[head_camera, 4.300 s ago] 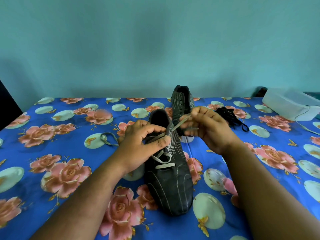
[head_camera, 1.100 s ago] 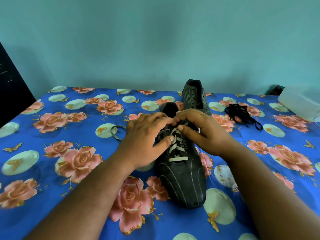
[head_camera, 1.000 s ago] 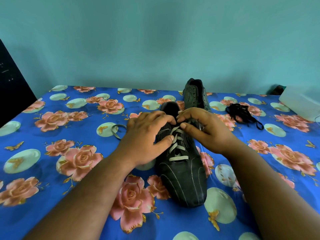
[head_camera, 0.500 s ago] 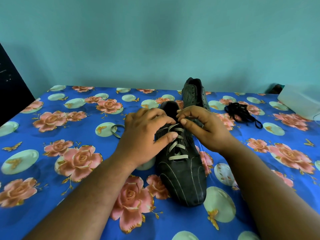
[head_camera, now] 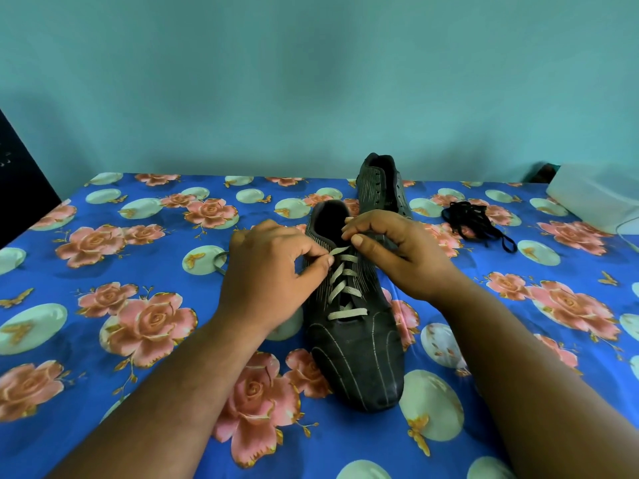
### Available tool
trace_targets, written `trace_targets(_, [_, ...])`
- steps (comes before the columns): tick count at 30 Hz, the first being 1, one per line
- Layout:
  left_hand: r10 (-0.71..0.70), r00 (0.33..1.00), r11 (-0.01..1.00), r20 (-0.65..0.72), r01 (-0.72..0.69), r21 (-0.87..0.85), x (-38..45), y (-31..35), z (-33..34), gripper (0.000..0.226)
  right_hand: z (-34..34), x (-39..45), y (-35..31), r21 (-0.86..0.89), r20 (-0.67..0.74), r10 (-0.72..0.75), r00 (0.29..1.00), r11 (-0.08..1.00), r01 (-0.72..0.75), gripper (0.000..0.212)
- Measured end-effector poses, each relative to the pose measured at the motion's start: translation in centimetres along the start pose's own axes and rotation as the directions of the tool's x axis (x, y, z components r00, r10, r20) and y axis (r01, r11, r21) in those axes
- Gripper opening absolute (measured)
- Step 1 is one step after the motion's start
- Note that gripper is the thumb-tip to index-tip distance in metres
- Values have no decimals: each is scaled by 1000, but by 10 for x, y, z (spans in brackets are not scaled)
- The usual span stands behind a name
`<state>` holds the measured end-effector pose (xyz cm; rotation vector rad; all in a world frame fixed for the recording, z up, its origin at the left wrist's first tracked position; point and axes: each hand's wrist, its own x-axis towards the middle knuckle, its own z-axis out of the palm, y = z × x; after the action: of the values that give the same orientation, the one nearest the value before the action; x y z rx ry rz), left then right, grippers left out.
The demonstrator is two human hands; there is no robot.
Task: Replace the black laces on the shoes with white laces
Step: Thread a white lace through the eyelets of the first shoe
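Observation:
A dark grey shoe (head_camera: 356,344) lies toe toward me on the flowered cloth, with a white lace (head_camera: 342,288) criss-crossed through its lower eyelets. My left hand (head_camera: 273,281) pinches that lace at the shoe's upper left eyelets. On the other side, my right hand (head_camera: 397,250) curls its fingers over the upper right edge of the shoe opening, thumb beside the top lace crossing. A second dark shoe (head_camera: 378,181) without laces lies just behind. The removed black laces (head_camera: 475,221) sit in a heap at the right.
A loose loop of white lace (head_camera: 219,262) shows left of my left hand. A white box (head_camera: 594,198) sits at the far right of the blue flowered cloth (head_camera: 103,340). A dark object (head_camera: 20,188) stands at the left edge.
My left hand's fingers have curled from lying across the shoe into a pinch on the white lace. The right hand has stayed at the shoe's top edge. More lace crossings show.

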<state>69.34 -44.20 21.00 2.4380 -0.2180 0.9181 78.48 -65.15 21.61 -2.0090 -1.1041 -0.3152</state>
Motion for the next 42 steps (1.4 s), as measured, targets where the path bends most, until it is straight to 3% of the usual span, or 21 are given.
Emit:
trace_targets(3, [-61,997,983,51,69,-169,2,-3,4,19,1,0,0,14,-1,6,1000,1000,-6,19])
trace_targets(5, [-116,979,908,164,172,-382,2,-3,6,11,1,0,0,23,1,12,1000,1000,-12,20])
trace_targets(8, [-160,923,780,349,335,-529,1,2,4,12,2,1,2,44,8,30,1000,999,-30,21])
trace_targets(16, [-279,901,601,333,435,-671,3,7,-3,22,-8,2,2,10,-26,0,1000,1000,1,16])
trace_targets(21, [-239,941,803,240,330,-496,3,1,2,19,-15,0,-3,53,20,111,994,992,-112,11])
trace_targets(24, [-182,971,947,155,215,-239,2,1,6,34,-16,-1,-5,87,41,135,990,987,-138,21])
trace_targets(26, [-134,985,988,107,142,-67,1,6,7,39,-17,-2,-6,93,51,141,989,985,-145,27])
trace_targets(31, [-193,977,980,95,197,-39,7,14,10,31,-16,0,-10,132,40,148,988,980,-152,2])
trace_targets(35, [-237,958,962,159,255,-101,11,18,10,26,-15,0,-12,173,79,184,980,965,-195,4])
trace_targets(40, [-268,946,948,184,293,-124,16,18,13,13,-21,-1,-8,-35,4,77,997,996,-76,8])
trace_targets(42, [-285,931,927,230,328,-179,17,19,14,21,-21,0,-8,-97,-2,36,999,995,-36,10])
